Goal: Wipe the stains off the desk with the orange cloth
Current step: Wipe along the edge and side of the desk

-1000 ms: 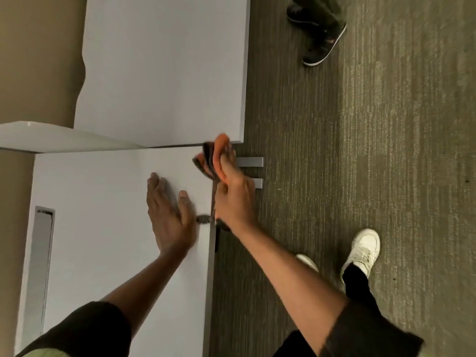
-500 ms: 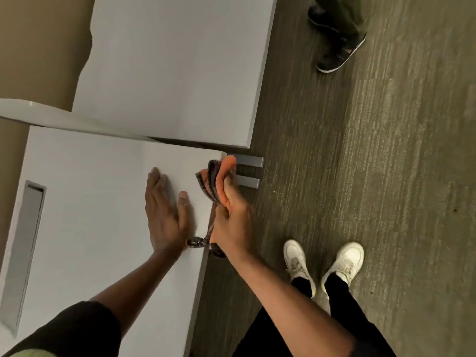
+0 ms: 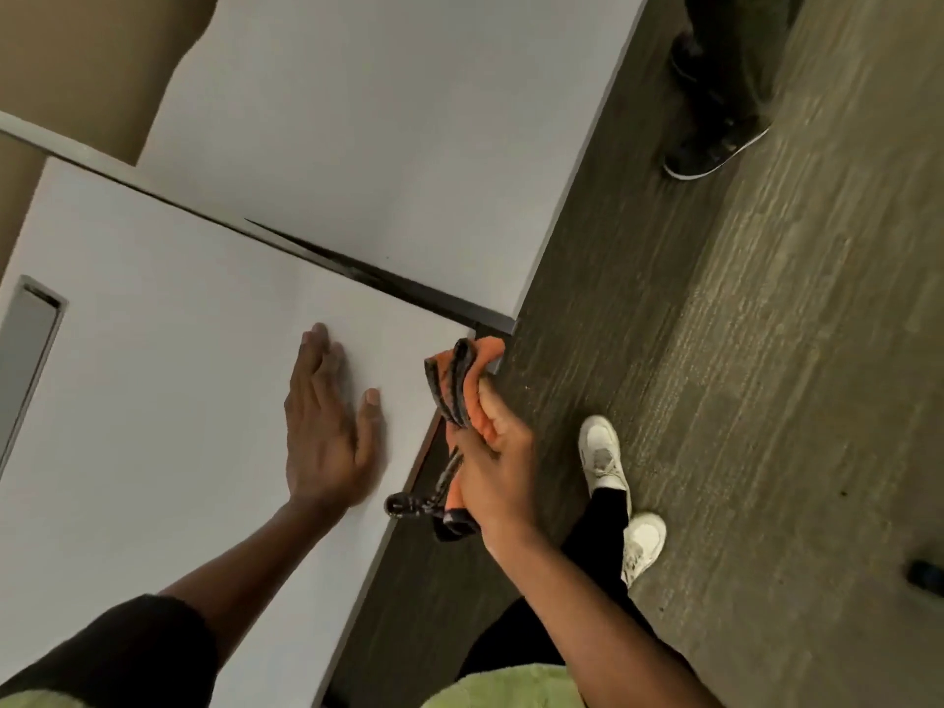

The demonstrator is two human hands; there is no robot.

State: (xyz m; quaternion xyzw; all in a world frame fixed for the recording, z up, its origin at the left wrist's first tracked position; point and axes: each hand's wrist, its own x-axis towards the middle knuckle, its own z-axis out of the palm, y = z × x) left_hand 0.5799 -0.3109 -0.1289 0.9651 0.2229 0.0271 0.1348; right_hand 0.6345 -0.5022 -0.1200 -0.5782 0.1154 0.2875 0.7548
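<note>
The white desk (image 3: 153, 401) fills the left half of the view. My left hand (image 3: 322, 426) lies flat on it, palm down, fingers together, near the right edge. My right hand (image 3: 498, 467) hovers just off that edge over the carpet, shut on the bunched orange cloth (image 3: 462, 385), which has dark borders and sticks up above my fingers. A dark strap with a metal clip (image 3: 408, 505) hangs below this hand. No stain shows on the desk surface.
A second white desk (image 3: 383, 135) adjoins at the back, with a dark gap between them. A grey cable slot (image 3: 28, 350) is set in the near desk at the left. Another person's dark shoes (image 3: 715, 140) stand on the carpet far right. My white shoes (image 3: 608, 457) are below.
The view has tilted and shifted, so the desks now run diagonally. My right hand with the cloth stays beside the desk edge; my left hand stays flat on the desk.
</note>
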